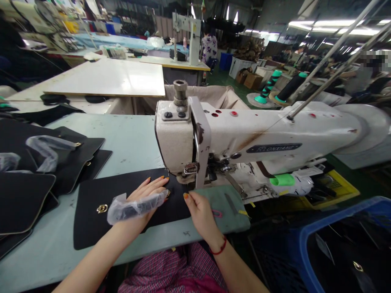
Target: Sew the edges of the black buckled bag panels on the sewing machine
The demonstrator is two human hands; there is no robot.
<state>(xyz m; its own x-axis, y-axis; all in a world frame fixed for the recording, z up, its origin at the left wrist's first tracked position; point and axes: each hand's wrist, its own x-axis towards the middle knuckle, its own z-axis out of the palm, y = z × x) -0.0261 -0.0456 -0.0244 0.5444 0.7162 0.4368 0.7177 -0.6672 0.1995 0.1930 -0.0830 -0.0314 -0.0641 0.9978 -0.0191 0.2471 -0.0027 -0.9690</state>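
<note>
Black panel [117,189] is pressed by spread left hand [147,193], near edge of bench [128,134] | right hand [200,209] (fingers tucked): grip can't be told | stitching seemingly unfinished

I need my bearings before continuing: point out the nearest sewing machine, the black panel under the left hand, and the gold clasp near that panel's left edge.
Sewing machine [229,130]: head view, white arm.
Black panel [91,230]: head view, bare lower-left part.
Gold clasp [102,208]: head view, middle.

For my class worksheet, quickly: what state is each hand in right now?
Left hand: open, flat on the black panel.
Right hand: curled at the panel's edge; grip cannot be told.
</note>
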